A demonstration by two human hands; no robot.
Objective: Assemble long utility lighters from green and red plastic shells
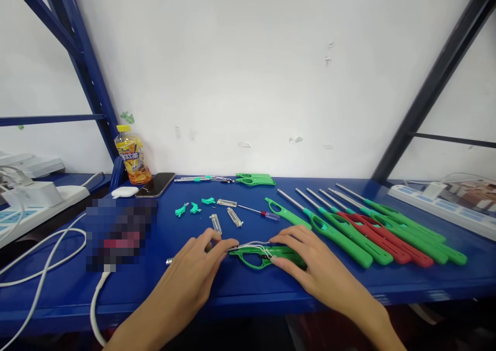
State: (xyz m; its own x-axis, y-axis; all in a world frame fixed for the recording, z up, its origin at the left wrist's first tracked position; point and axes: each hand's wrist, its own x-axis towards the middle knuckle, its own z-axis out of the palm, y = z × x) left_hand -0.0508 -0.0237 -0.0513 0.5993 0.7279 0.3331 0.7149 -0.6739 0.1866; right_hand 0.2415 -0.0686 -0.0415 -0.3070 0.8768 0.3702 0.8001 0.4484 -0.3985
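Observation:
A green lighter handle shell (289, 254) with a trigger loop lies at the front of the blue table. My right hand (320, 263) is closed around its right part, with thumb and index finger at thin pale wires (258, 243) running over the shell. My left hand (191, 273) pinches the lighter's metal tube near the shell's left end. The tube's tip (169, 261) sticks out left of that hand; its middle is hidden behind the fingers. Beyond my hands lie teal triggers (195, 208), clear fuel tanks (234, 217) and a screwdriver (270, 216).
Several long-nosed green and red lighters (387, 232) lie at right. Metal tubes (201, 178) and stacked green shells (258, 179) rest by the wall. A phone (156, 185), white case (124, 191), drink bottle (134, 157), white cable (95, 309) and blurred object (120, 232) occupy the left.

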